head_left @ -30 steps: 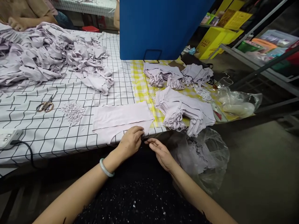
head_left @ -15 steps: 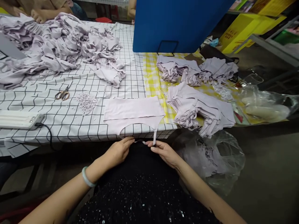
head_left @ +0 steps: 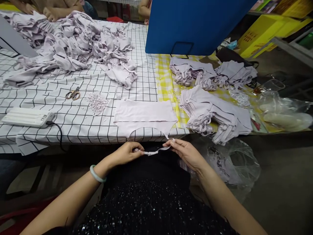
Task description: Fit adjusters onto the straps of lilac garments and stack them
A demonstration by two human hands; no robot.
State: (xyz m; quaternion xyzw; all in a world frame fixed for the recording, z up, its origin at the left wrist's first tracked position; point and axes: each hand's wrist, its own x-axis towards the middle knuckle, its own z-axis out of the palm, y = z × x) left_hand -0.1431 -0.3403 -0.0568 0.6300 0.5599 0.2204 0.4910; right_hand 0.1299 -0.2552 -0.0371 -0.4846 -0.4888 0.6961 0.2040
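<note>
A pale lilac strappy garment (head_left: 145,111) lies flat at the table's front edge, its narrow straps hanging toward me. My left hand (head_left: 127,152) pinches one part of the strap (head_left: 151,152), just off the edge. My right hand (head_left: 184,150) pinches the strap's other part between thumb and fingers. Between the two hands the strap runs nearly level, slightly slack, in front of my dark clothing. Whether it is one loop or two strap ends meeting, I cannot tell.
Scissors (head_left: 73,93), small fabric scraps (head_left: 96,103) and a white power bank (head_left: 28,117) with a cable lie left. A heap of lilac garments (head_left: 73,45) is behind. Stacked garments (head_left: 215,111) lie right, beyond them a blue board (head_left: 193,26). Another person's arm (head_left: 63,12) rests at the far left.
Both hands have drawn the strap toward me, and my right hand has moved right, so more strap shows stretched between them. The view has shifted slightly left.
</note>
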